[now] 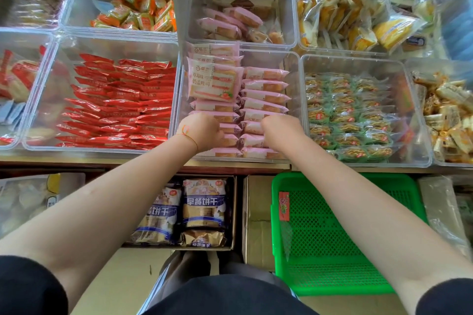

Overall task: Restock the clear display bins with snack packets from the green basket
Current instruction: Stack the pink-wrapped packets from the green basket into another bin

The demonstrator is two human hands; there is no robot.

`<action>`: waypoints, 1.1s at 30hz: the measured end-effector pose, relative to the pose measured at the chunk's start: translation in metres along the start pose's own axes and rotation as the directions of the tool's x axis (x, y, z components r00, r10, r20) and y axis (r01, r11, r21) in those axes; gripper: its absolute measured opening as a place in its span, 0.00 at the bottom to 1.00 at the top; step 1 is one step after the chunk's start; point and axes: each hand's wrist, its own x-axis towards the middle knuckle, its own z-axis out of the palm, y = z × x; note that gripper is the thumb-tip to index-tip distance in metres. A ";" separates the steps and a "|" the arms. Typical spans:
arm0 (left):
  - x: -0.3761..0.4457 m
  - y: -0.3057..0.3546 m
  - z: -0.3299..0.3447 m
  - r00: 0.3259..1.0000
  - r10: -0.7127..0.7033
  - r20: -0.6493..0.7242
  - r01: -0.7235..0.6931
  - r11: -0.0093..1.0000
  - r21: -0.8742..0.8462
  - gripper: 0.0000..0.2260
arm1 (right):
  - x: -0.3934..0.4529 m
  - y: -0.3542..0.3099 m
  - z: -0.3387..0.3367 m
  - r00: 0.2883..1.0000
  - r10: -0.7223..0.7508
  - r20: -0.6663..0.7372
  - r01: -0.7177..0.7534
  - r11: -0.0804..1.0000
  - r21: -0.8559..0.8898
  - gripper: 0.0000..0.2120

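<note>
Both hands reach into the clear bin (294, 110) of pink packets (265, 97). The left hand (202, 132) and right hand (280, 129) curl among the rows; their grasp cannot be told. The green basket (330, 233) sits below the right forearm.

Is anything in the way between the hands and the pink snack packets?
No. Both the left hand and the right hand are already down among the pink packets in the open-topped clear bin; nothing visible sits between them.
</note>
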 end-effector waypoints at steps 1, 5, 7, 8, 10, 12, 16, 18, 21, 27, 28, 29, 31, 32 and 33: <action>0.002 -0.002 0.000 0.997 -0.010 -0.071 0.009 1.000 -0.019 0.11 | 0.002 0.003 0.001 0.998 0.032 -0.054 -0.031 0.999 0.026 0.11; 0.013 -0.004 0.005 0.993 0.037 -0.116 -0.039 0.999 -0.016 0.10 | 0.012 0.005 0.015 0.974 -0.006 -0.228 0.049 0.982 0.181 0.09; 0.018 -0.005 0.010 0.993 0.066 -0.094 -0.064 0.998 0.026 0.08 | 0.015 0.001 0.020 0.981 -0.039 -0.192 0.076 0.979 0.188 0.10; 0.020 -0.005 0.012 0.991 0.078 -0.107 -0.073 0.996 0.051 0.08 | 0.015 -0.001 0.022 0.979 -0.047 -0.200 0.085 0.979 0.184 0.09; 0.022 -0.006 0.013 0.986 0.086 -0.143 -0.076 0.994 0.078 0.08 | 0.015 0.001 0.026 0.964 -0.066 -0.259 0.115 0.977 0.179 0.05; 0.024 -0.007 0.012 0.983 0.068 -0.170 -0.056 0.996 0.074 0.08 | 0.013 0.004 0.029 0.941 -0.109 -0.321 0.175 0.967 0.184 0.05; 0.030 -0.009 0.007 0.976 -0.001 -0.220 -0.004 1.000 -0.021 0.08 | 0.002 0.007 0.021 0.879 -0.223 -0.422 0.323 0.929 0.182 0.13; 0.029 -0.010 0.007 0.977 -0.013 -0.211 0.007 1.000 -0.030 0.08 | 0.000 0.007 0.018 0.867 -0.267 -0.422 0.352 0.926 0.137 0.12; 0.025 -0.008 0.008 0.985 -0.033 -0.172 0.028 0.999 -0.036 0.10 | 0.006 0.004 0.018 0.916 -0.274 -0.293 0.307 0.949 0.073 0.12; 0.015 -0.005 0.006 0.955 0.006 -0.296 -0.027 0.997 -0.066 0.11 | 0.018 0.009 0.017 0.953 -0.172 -0.251 0.215 0.964 0.157 0.11; 0.015 -0.007 0.007 0.939 0.017 -0.343 -0.047 0.996 -0.079 0.10 | 0.019 0.013 0.017 0.944 -0.124 -0.304 0.185 0.966 0.180 0.12; 0.016 -0.009 0.008 0.929 0.027 -0.369 -0.059 0.995 -0.075 0.09 | 0.021 0.018 0.018 0.929 -0.076 -0.361 0.153 0.970 0.189 0.11; 0.018 -0.010 0.011 0.927 0.044 -0.373 -0.067 0.997 -0.047 0.08 | 0.027 0.022 0.020 0.915 -0.015 -0.403 0.101 0.976 0.192 0.10; 0.020 -0.010 0.012 0.930 0.046 -0.365 -0.066 0.997 -0.041 0.08 | 0.030 0.021 0.020 0.925 -0.006 -0.380 0.087 0.977 0.196 0.10; 0.021 -0.009 0.013 0.934 0.045 -0.353 -0.061 0.997 -0.036 0.08 | 0.032 0.018 0.020 0.939 -0.001 -0.344 0.075 0.976 0.203 0.11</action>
